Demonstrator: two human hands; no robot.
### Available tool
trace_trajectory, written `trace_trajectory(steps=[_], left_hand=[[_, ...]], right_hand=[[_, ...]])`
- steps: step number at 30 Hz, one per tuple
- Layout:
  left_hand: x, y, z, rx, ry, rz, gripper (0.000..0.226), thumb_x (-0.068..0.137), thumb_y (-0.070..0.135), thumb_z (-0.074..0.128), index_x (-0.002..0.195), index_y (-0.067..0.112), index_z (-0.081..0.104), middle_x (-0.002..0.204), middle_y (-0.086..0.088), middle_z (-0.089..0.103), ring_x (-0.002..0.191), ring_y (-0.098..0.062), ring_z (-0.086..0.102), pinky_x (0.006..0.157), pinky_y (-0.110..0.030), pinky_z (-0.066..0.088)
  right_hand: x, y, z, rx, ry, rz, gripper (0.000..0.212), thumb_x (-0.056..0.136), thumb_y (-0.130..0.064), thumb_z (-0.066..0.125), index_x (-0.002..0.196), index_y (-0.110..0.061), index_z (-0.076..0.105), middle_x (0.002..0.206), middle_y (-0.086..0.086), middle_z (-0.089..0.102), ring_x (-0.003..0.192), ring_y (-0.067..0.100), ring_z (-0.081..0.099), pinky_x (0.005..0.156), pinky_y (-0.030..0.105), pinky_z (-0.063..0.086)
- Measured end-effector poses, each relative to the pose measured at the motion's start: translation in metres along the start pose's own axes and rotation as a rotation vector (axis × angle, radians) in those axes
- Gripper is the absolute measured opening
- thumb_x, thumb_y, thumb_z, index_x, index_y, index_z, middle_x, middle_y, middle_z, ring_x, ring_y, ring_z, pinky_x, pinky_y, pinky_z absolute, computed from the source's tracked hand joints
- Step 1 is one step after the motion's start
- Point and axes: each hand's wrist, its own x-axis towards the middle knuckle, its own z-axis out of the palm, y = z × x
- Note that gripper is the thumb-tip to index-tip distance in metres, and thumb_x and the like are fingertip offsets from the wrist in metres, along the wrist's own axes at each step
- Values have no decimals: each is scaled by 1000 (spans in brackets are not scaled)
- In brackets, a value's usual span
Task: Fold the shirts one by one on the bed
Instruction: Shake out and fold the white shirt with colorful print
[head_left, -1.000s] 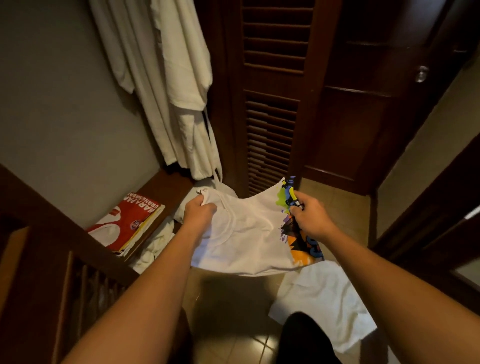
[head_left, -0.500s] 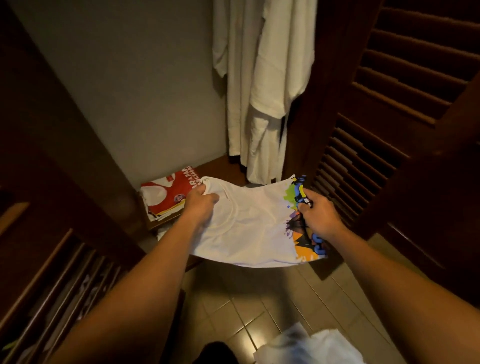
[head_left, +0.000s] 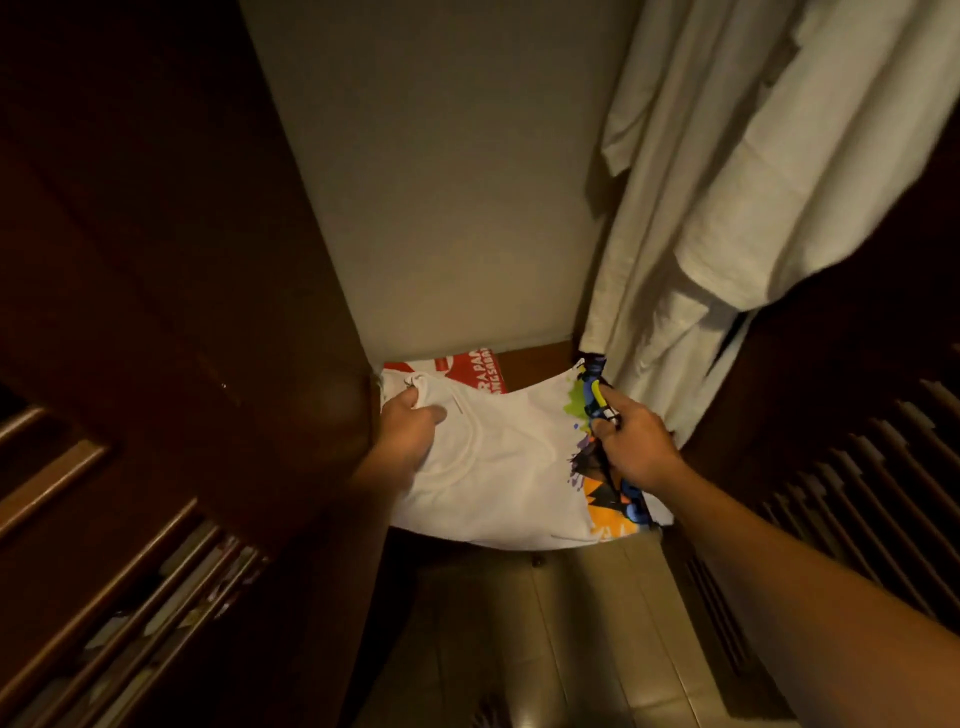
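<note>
The view has swung left since a moment ago. Left hand (head_left: 410, 441) and right hand (head_left: 636, 447) each grip the white printed shirt (head_left: 509, 467), stretched above the tiled floor (head_left: 571, 623), near a hanging white robe (head_left: 727, 182).

Dark wooden shelf (head_left: 540, 358) beyond the hands: one red-and-white printed item (head_left: 467, 371) lying flat, partly hidden

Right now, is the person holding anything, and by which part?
Yes, a white shirt with a colourful print. The left hand grips its plain white end, the right hand grips the printed end, and the shirt hangs between them.
</note>
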Motion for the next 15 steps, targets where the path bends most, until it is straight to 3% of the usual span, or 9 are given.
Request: trace_trajectory(steps=[3,5,8,10,12,15], left_hand=[[48,-8,2,-25,44,-4,53,89,13,69,141,10,57,138,-30,56,125,-49,55,102,-58,45],[79,-16,4,-45,70,26,50,87,11,69,136,11,61,132,-20,64,116,-39,64,101,-49,52],[125,-29,10,-71,100,67,41,89,6,66,130,10,66,117,-16,70,97,-28,68,78,-29,55],[161,-46,20,-85,112,82,41,90,7,65,131,10,64,111,-13,69,87,-25,67,68,-26,52],[197,-65,28,-99,128,82,50,87,11,66,137,12,61,122,-15,68,99,-31,69,76,-33,56],[258,-115,52,-164,171,99,56,83,13,66,139,15,59,125,-19,68,101,-35,70,64,-28,57]], right_hand=[[47,-8,23,14,-4,-59,53,101,-14,56,152,-19,44,147,6,54,130,29,54,102,28,42],[76,-7,42,31,-16,-84,52,101,-12,56,152,-17,44,148,4,53,134,27,51,105,23,37],[127,4,74,34,-30,-105,52,100,-16,58,150,-22,47,145,4,57,129,29,55,108,32,42],[163,17,100,50,-36,-138,50,100,-16,58,148,-23,49,137,2,63,120,27,60,101,33,48],[195,28,122,77,-41,-179,47,100,-14,57,145,-24,53,123,-3,67,110,23,64,89,29,48],[247,69,176,120,-13,-235,45,99,-17,57,143,-26,56,126,-5,68,110,22,65,94,35,52]])
